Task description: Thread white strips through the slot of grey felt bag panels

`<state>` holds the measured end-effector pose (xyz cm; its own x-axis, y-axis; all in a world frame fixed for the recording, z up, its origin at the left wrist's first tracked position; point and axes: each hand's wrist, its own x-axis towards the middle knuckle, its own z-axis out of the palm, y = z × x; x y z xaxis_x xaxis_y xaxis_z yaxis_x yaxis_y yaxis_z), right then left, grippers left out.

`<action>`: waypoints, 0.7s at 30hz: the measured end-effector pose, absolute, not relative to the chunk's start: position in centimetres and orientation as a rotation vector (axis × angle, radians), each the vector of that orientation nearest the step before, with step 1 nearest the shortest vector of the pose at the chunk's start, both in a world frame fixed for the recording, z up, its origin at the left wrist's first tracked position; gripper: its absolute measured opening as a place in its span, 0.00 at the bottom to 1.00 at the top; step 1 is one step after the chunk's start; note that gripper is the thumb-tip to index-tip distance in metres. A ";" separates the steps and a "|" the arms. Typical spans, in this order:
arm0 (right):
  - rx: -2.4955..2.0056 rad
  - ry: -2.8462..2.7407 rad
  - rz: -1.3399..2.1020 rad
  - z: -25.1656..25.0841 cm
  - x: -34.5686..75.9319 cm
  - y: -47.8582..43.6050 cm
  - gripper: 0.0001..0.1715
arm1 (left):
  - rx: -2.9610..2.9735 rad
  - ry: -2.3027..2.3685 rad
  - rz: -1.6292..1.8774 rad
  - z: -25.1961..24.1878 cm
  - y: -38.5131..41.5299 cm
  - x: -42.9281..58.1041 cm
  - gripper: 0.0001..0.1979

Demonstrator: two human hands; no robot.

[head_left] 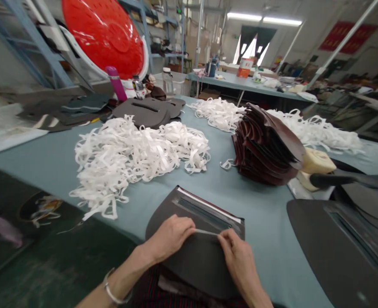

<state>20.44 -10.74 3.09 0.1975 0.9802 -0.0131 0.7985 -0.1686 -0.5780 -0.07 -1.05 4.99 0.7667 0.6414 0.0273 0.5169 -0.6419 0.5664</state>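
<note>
A short white strip (206,232) is stretched between my two hands, above a dark grey leather-like panel (195,261). My left hand (172,234) pinches the strip's left end, and my right hand (234,248) pinches its right end. Along the panel's far edge runs another white strip (208,205), lying flat. Just below that edge the panel has a long zipper-like slot (203,212). The panel's near end hangs over the table edge toward my lap. Beyond it lies a big loose heap of white strips (137,149).
A tall stack of dark brown panels (266,145) stands at the right. More grey panels (343,248) lie right of my hands, beside a yellowish block (317,161). Further white strips (219,112) lie behind the stack. A purple bottle (116,83) stands at the back left.
</note>
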 end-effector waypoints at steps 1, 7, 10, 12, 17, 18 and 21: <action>-2.092 -1.639 0.519 2.9 21.4 -11.3 0.13 | 2.383 0.906 0.273 4.6 -0.7 -0.5 0.14; -2.092 -1.836 0.277 1.6 24.0 -13.3 0.15 | 2.586 1.155 0.301 2.8 1.8 -2.6 0.19; -2.061 -1.859 0.147 1.3 23.5 -13.2 0.17 | 2.807 1.263 0.231 2.1 2.0 -2.7 0.23; -2.041 -1.856 0.105 1.1 23.3 -13.2 0.18 | 2.873 1.322 0.218 1.6 2.0 -2.7 0.23; -2.027 -1.834 0.064 0.8 23.5 -13.1 0.20 | 2.887 1.375 0.249 1.0 2.2 -3.2 0.22; -2.032 -1.835 0.063 0.7 23.5 -13.0 0.20 | 2.875 1.381 0.260 1.0 2.2 -3.2 0.22; -2.050 -1.839 0.057 0.4 23.4 -13.0 0.22 | 2.830 1.392 0.282 1.0 2.1 -3.1 0.20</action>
<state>23.42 -13.02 0.44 0.1405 0.9648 0.2223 0.9490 -0.0673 -0.3079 -3.10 2.08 0.95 0.5974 0.7837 0.1702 0.7881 -0.6130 0.0563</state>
